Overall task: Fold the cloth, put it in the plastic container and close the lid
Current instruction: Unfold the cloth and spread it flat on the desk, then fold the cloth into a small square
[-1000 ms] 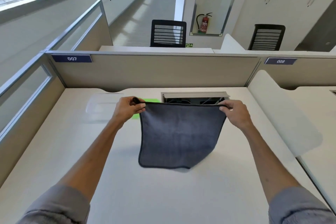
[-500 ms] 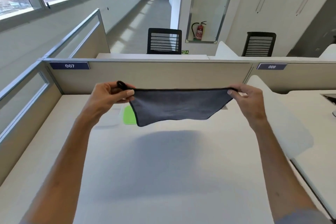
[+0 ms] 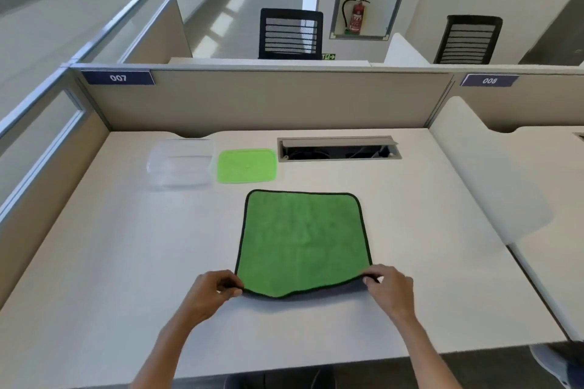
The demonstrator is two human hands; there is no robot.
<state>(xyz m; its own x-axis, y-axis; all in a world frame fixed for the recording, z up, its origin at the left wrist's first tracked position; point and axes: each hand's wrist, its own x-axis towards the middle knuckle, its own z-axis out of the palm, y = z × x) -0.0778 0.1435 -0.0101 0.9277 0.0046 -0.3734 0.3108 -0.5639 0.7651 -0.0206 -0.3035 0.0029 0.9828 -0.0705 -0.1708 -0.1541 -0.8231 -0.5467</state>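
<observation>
The cloth (image 3: pixel 303 240) lies spread flat on the white desk, green side up, with a dark trim and a grey underside. My left hand (image 3: pixel 211 292) pinches its near left corner. At the near right corner my right hand (image 3: pixel 390 290) holds the edge slightly lifted off the desk. Behind the cloth to the left stands the clear plastic container (image 3: pixel 180 163), uncovered. Its green lid (image 3: pixel 247 166) lies flat beside it on the right.
An open cable slot (image 3: pixel 338 149) is set into the desk (image 3: pixel 110 262) at the back. Beige partitions (image 3: pixel 268 101) wall the back and left. A white divider (image 3: pixel 483 180) bounds the right side. Two black chairs stand beyond the partition.
The cloth was held up in the air by its top corners, grey side toward me. It now lies flat on the desk green side up, my hands at its near corners.
</observation>
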